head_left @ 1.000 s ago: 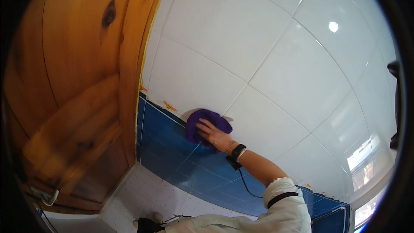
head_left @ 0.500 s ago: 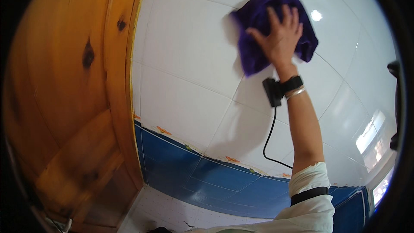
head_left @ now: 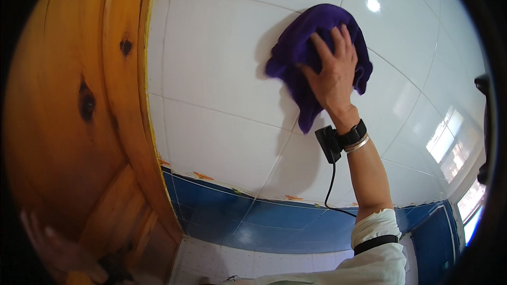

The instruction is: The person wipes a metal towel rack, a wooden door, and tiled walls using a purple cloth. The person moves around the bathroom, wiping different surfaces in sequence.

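We can read no text, label, number or sign on the tiled wall (head_left: pixel 222 47) or around it.

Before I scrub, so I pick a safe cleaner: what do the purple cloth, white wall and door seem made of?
Purple cloth: soft, matte fabric, perhaps microfibre, from its fuzzy edge and folds. White wall: likely glazed ceramic tile; it mirrors light and shows joints. Door: apparently varnished wood, with dark knots and slight sheen.

I get bright white tiles (head_left: pixel 222 47), glare near the window (head_left: pixel 471 203) at right, a soft shadow (head_left: pixel 264 47) left of the purple cloth (head_left: pixel 317 24); the left hand (head_left: pixel 58 248) looks dim, blurred; lines bow rimward.
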A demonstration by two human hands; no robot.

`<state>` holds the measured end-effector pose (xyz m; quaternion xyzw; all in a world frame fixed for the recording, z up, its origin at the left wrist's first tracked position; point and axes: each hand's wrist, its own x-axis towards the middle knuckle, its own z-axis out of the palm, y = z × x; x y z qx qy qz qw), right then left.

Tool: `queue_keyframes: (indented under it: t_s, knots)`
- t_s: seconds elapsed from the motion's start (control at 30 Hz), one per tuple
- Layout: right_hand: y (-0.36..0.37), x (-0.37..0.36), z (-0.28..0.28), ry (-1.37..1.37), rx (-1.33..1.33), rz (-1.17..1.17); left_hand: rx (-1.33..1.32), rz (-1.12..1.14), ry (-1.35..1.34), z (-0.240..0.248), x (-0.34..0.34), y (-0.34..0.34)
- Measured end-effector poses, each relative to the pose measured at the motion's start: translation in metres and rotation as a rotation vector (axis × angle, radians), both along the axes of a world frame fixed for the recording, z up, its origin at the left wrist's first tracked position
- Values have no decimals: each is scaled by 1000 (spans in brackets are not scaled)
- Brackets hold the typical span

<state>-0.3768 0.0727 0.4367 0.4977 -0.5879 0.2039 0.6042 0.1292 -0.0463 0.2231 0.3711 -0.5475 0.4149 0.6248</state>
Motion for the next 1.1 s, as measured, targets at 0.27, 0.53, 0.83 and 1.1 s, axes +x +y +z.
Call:
queue_keyframes:
  t_s: [0.27,0.53,0.83,1.1]
  knots:
    - [3,3,2,-55,122,-126,340,-1087,-66,33,-192,-34]
    - [75,-85,23,0,-523,-197,234,-1394,-387,96,-311,-31]
    - [88,-128,-21,50,-489,-116,10,-1032,-477,134,-402,-29]
    - [89,-131,-23,103,-465,-39,-15,-889,-479,130,-407,-30]
